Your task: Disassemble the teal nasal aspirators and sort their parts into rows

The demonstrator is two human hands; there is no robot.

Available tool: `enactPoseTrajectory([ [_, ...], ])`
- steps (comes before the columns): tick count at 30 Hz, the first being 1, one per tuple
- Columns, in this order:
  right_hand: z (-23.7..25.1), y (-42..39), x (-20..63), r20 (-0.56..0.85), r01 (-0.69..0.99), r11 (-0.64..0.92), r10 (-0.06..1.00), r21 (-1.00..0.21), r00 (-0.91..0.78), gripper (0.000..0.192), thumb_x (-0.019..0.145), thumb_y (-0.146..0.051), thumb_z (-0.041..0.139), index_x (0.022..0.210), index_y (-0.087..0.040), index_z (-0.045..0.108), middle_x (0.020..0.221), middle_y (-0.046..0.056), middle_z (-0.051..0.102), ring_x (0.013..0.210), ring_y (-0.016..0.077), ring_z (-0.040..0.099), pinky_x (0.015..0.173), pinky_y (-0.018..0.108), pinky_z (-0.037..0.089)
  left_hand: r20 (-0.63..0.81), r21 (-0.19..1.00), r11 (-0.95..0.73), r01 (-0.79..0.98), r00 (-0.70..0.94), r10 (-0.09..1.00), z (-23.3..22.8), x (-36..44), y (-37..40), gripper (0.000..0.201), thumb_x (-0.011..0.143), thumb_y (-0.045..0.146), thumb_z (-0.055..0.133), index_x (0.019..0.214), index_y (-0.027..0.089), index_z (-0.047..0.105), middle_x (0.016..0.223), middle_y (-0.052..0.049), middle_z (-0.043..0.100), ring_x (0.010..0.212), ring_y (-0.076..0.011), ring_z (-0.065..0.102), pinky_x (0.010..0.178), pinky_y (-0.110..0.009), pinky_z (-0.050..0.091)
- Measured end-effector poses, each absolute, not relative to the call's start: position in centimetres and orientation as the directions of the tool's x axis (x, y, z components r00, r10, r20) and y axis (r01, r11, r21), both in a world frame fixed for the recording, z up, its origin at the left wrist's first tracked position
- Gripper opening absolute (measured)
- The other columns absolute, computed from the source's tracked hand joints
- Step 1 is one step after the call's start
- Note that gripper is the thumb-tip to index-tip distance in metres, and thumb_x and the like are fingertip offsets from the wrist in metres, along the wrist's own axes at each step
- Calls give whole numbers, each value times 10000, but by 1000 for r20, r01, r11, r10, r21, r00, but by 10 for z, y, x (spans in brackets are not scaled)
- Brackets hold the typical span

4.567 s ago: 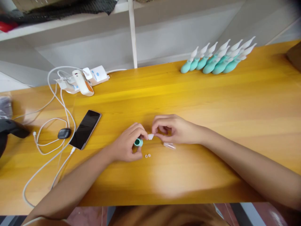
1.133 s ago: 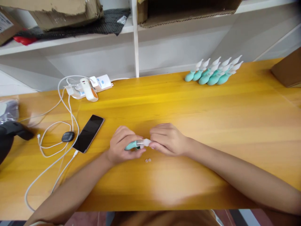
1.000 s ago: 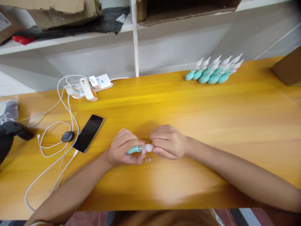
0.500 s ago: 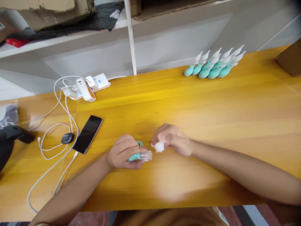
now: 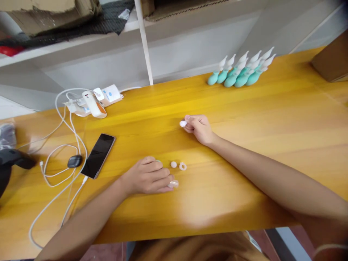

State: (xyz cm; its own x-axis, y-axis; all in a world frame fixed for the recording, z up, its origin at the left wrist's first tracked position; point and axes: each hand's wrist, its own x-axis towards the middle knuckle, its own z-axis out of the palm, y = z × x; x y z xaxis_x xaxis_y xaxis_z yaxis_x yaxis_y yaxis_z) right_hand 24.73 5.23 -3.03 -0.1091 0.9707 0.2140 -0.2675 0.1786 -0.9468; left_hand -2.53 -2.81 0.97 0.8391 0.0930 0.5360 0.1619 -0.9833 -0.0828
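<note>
Left hand (image 5: 148, 177) clamps the clear tube (image 5: 173, 183) flat on the surface (image 5: 244, 119) at centre frame; right hand (image 5: 198, 127) pinches a white tip (image 5: 183, 123) clear of it.

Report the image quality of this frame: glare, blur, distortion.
Head view: a pale glare patch washes out the table near its front edge; the shelf post leans and the far edge bows, lens distortion; the left hand and right hand look slightly soft, the teal droppers fairly crisp.
</note>
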Motion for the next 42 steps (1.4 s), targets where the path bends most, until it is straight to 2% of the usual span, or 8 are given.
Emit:
enactPoseTrajectory([
  [16, -30, 54, 249, 185, -269, 143, 973, -953, -139, 712, 881, -634, 808, 546, -219, 336, 544, -71, 237, 503, 53, 188, 501, 261, 162, 542, -39, -987, 155, 833, 109, 10, -27, -28, 372, 954, 602, 815, 995, 239, 746, 882, 8, 777, 913, -179, 651, 858, -369, 443],
  [19, -30, 54, 249, 182, -270, 140, 973, -953, -140, 713, 879, -638, 809, 553, -221, 330, 547, -75, 233, 504, 52, 181, 502, 259, 159, 621, 49, -979, 198, 762, 185, 8, -30, -27, 423, 897, 628, 858, 1039, 252, 726, 851, 1, 763, 882, -198, 671, 835, -381, 478],
  [22, -30, 55, 249, 181, -269, 137, 972, -953, -147, 717, 878, -649, 804, 552, -224, 329, 544, -76, 234, 503, 51, 177, 500, 257, 162, 672, 181, -951, 251, 674, 306, 2, -32, -23, 399, 856, 461, 917, 1117, 258, 694, 888, -18, 743, 889, -219, 692, 828, -393, 541],
  [25, -30, 55, 249, 190, -269, 143, 969, -953, -157, 717, 881, -661, 798, 545, -223, 339, 537, -76, 242, 496, 51, 187, 497, 259, 167, 638, 379, -899, 219, 642, 425, -3, -32, -18, 413, 837, 227, 860, 1194, 236, 653, 985, -52, 717, 941, -224, 717, 852, -392, 613],
  [29, -28, 55, 248, 202, -261, 155, 966, -953, -162, 717, 889, -672, 787, 543, -224, 347, 532, -73, 250, 495, 54, 202, 493, 263, 168, 514, 564, -803, 191, 681, 522, -6, -32, -15, 391, 868, 113, 780, 1211, 210, 620, 1115, -91, 684, 1018, -223, 738, 877, -385, 647],
  [34, -28, 55, 248, 202, -272, 151, 964, -950, -170, 712, 884, -679, 789, 554, -225, 351, 534, -75, 252, 492, 55, 202, 489, 265, 163, 565, 534, -818, 216, 629, 534, -9, -37, -7, 246, 944, 85, 734, 1106, 218, 605, 1128, -73, 648, 1119, -244, 759, 931, -412, 654],
  [38, -30, 56, 249, 201, -240, 156, 964, -958, -174, 706, 906, -676, 766, 558, -225, 348, 534, -73, 255, 497, 59, 203, 496, 264, 166, 610, 567, -692, 448, 336, 717, -9, -37, 3, 248, 934, 123, 766, 1063, 238, 589, 1115, -51, 655, 1082, -246, 764, 960, -464, 644],
  [42, -33, 56, 249, 200, -198, 165, 965, -966, -171, 712, 923, -685, 741, 548, -222, 352, 525, -62, 278, 508, 66, 221, 504, 264, 177, 543, 575, -593, 564, 278, 792, -9, -34, 9, 214, 930, 167, 759, 1061, 239, 606, 1129, -60, 706, 1065, -235, 729, 966, -453, 627],
])
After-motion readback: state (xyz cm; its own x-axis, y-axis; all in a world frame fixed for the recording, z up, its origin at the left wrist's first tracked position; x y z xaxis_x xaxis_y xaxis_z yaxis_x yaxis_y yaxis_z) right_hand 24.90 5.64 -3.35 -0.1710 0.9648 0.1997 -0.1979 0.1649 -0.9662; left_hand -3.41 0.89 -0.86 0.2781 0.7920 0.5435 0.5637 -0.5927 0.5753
